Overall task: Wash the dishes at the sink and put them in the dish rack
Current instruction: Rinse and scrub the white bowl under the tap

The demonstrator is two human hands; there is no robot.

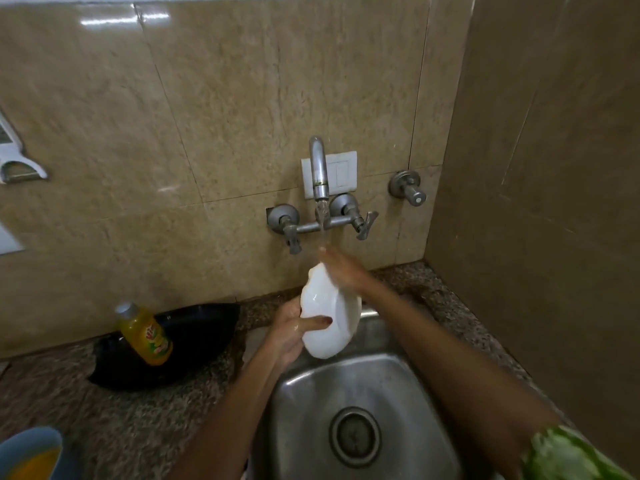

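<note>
Your left hand (289, 332) grips the lower rim of the white plate (327, 317), held on edge over the sink (398, 386) beneath the tap (319, 171), while your right hand (343, 268) lays straight fingers against its upper face.

Bare forearms; dark-painted thumbnail (326, 319); right arm's green sleeve (568, 455), perhaps patterned.

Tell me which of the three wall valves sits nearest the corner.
The lone round-knobbed valve, mounted apart on the right, higher than the other two. The left lever valve and right lever valve are joined by the crossbar under the running spout.
</note>
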